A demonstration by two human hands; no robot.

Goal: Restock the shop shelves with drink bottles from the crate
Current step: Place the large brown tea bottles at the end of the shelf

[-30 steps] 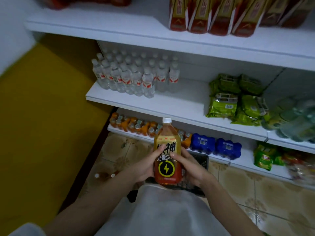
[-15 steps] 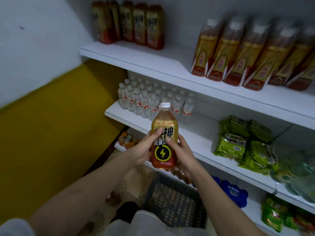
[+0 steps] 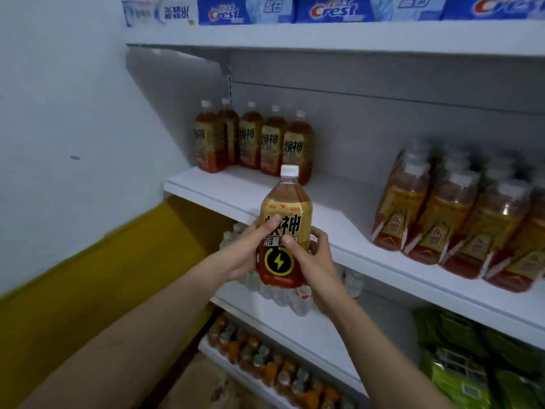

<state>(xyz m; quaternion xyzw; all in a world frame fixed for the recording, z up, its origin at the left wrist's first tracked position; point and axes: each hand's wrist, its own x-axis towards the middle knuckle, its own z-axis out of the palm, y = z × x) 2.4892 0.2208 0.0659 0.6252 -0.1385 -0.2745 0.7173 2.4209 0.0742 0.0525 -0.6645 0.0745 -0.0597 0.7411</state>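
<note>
I hold one amber drink bottle (image 3: 284,219) upright in front of the shelves; it has a white cap, a gold label and a yellow lightning mark. My left hand (image 3: 247,252) grips its left side with the thumb across the label. My right hand (image 3: 312,261) grips its right side. Just behind it runs the white shelf (image 3: 236,190), where a row of several matching bottles (image 3: 253,140) stands at the back left. The crate is out of view.
Shrink-wrapped packs of orange-labelled bottles (image 3: 460,219) fill the right of that shelf. Toothpaste boxes (image 3: 324,8) line the top shelf. Lower shelves hold small water bottles (image 3: 283,293), small orange bottles (image 3: 265,358) and green packets (image 3: 472,364). A white and yellow wall (image 3: 73,172) closes the left.
Both hands have lifted the bottle from the bottom shelves up to the level of the shelf with matching bottles. My view has tilted upward and the crate has dropped out of sight.
</note>
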